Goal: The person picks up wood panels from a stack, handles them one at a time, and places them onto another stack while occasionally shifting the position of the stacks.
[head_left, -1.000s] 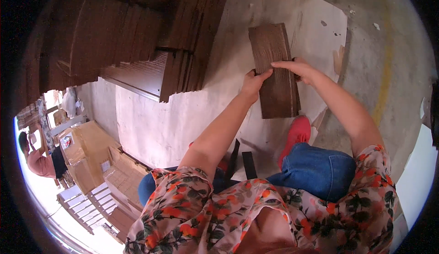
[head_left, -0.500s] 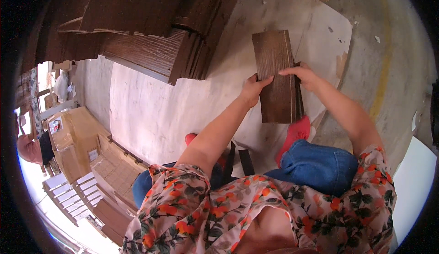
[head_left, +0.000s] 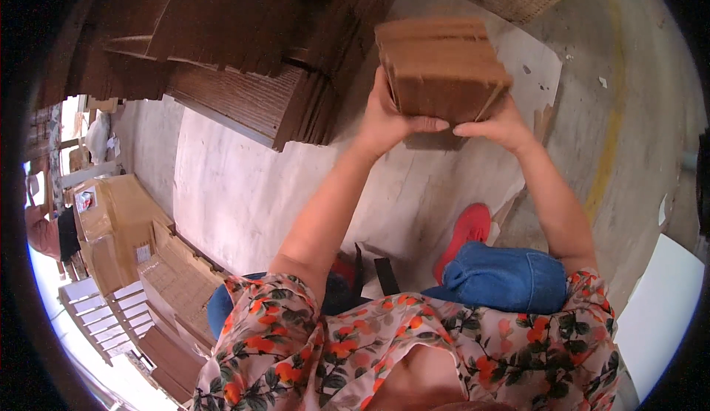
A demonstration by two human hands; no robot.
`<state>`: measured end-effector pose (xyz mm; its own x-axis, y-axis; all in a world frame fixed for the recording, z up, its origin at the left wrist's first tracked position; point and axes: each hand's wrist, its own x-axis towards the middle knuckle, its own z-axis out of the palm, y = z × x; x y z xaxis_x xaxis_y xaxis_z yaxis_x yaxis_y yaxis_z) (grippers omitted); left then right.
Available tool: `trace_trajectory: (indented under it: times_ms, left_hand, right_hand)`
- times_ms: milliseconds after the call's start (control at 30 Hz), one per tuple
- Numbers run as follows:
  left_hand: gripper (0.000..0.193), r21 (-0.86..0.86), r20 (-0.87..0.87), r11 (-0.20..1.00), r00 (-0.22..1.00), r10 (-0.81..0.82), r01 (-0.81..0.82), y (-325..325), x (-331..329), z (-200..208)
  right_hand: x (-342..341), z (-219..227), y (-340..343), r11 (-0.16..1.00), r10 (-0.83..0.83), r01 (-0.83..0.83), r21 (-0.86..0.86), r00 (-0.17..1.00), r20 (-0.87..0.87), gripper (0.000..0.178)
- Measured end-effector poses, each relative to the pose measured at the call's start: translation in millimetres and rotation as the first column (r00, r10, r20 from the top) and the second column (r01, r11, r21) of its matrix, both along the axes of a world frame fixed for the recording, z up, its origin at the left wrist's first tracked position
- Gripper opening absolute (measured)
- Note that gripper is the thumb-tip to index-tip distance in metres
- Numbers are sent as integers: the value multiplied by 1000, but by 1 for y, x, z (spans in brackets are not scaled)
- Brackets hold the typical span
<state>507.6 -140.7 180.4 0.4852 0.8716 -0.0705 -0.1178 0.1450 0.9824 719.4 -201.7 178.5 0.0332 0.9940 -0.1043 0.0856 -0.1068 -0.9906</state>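
Note:
Both my hands hold up a thick stack of flat brown cardboard sheets [head_left: 441, 67], lifted off the white floor sheet [head_left: 244, 196]. My left hand [head_left: 392, 115] grips the stack's lower left side, thumb under its near edge. My right hand [head_left: 497, 123] grips its lower right corner. The stack tilts with its near edge facing me, and its shadow falls on the floor below. My knee in blue jeans [head_left: 510, 278] and a red shoe [head_left: 464, 232] lie beneath my right arm.
A big pile of brown corrugated cardboard sheets [head_left: 229, 49] stands at the upper left. Cardboard boxes and stacked flat sheets [head_left: 148, 263] fill the left side, where another person [head_left: 48, 226] stands. Bare concrete with a yellow line [head_left: 610, 137] runs on the right.
The cardboard stack, which lay flat on the floor under my hands, has been lifted up and tilted toward me. Both hands now grip it from below.

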Motion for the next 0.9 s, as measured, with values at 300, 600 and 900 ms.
trace_trajectory:
  times_ms: [300,600,900]
  left_hand:
    - [96,-98,-124,993,989,-81,69,12,11,-25]
    - [109,-62,-211,996,974,-83,72,56,22,-42]
    - [113,-126,-247,988,962,-115,86,64,30,-36]
  right_hand:
    - [8,-20,16,972,12,6,-233,997,79,101]
    - [19,-19,65,984,94,-68,-164,983,157,101]
    - [28,-28,75,978,61,-32,-204,989,137,90]
